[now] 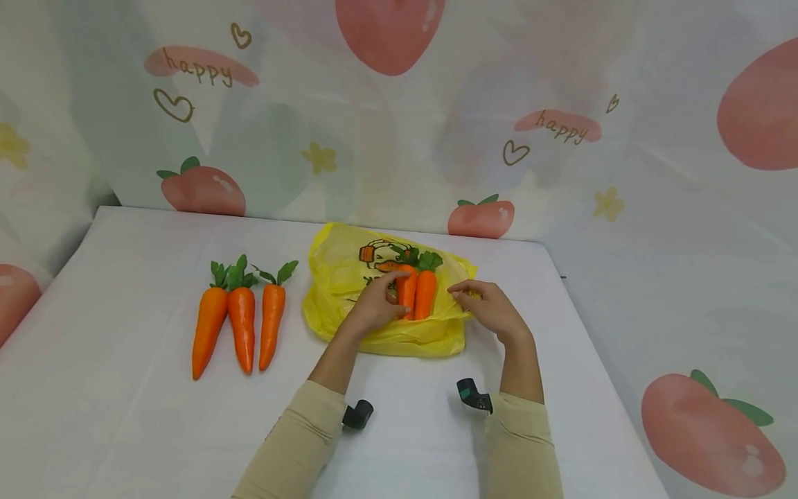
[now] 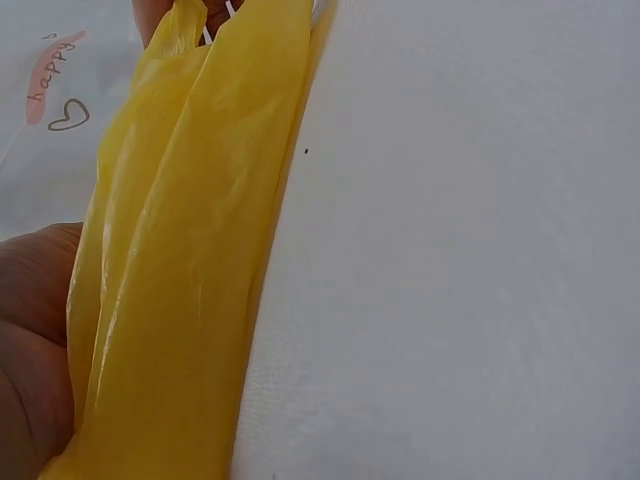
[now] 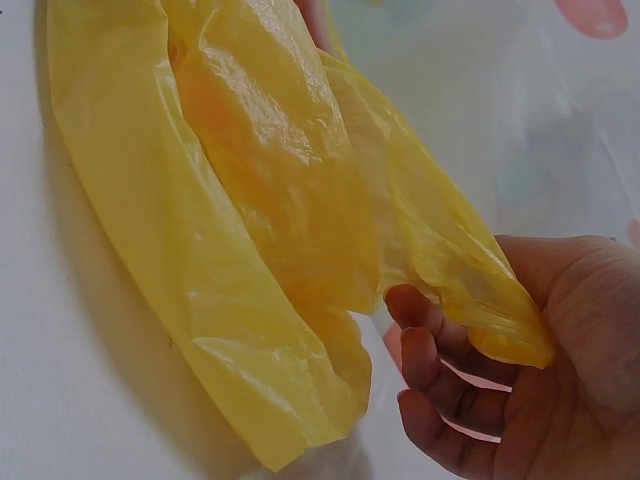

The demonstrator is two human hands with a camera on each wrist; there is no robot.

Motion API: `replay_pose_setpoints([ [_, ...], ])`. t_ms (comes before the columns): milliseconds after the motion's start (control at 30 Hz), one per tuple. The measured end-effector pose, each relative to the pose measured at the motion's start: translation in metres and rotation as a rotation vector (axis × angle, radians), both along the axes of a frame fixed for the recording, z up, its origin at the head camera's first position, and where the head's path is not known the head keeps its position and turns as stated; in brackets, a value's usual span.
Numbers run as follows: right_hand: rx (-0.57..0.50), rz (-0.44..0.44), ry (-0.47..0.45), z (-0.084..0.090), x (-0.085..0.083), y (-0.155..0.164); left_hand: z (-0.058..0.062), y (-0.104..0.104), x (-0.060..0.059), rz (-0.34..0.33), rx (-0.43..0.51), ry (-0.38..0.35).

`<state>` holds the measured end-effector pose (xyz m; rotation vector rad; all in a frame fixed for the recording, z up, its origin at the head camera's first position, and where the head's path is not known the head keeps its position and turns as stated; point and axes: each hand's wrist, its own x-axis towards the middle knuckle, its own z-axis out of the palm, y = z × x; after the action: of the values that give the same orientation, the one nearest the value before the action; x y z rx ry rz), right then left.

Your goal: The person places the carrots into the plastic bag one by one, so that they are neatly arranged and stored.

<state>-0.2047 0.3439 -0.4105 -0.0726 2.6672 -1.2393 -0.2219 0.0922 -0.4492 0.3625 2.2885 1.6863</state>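
A yellow plastic bag (image 1: 337, 277) with a printed duck lies flat on the table, its mouth toward the right. Two orange carrots (image 1: 426, 294) with green leafy tops lie side by side at the bag's opening. My left hand (image 1: 376, 305) holds the left carrot (image 1: 406, 291), with fingers and thumb along it. To the right, my right hand (image 1: 492, 308) grips the edge of the bag, and its curled fingers (image 3: 440, 400) show around the yellow plastic in the right wrist view. In the left wrist view the bag (image 2: 190, 250) hides most of the left hand (image 2: 35, 350).
Three more carrots (image 1: 242, 326) lie in a group left of the bag on the white table (image 1: 156, 430). Behind the table hangs a backdrop (image 1: 386, 138) printed with peaches and hearts. Dark wrist cameras (image 1: 358, 414) stick out from both sleeves.
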Motion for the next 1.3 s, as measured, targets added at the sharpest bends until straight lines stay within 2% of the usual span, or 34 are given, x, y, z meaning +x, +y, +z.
replay_pose_setpoints([
  [267, -0.002, 0.003, -0.004, 0.000, 0.000, 0.002, 0.001, 0.004, 0.001, -0.012, -0.017, -0.030],
  [567, -0.009, 0.003, -0.001, -0.002, -0.001, 0.002, 0.012, -0.001, 0.005, 0.006, -0.017, 0.030],
  [867, -0.007, -0.004, -0.002, 0.000, -0.002, 0.002, 0.025, -0.007, 0.007, 0.018, 0.019, 0.032],
  [1300, 0.018, 0.000, 0.002, 0.002, 0.000, 0.001, 0.029, -0.024, 0.014, 0.047, 0.090, 0.013],
])
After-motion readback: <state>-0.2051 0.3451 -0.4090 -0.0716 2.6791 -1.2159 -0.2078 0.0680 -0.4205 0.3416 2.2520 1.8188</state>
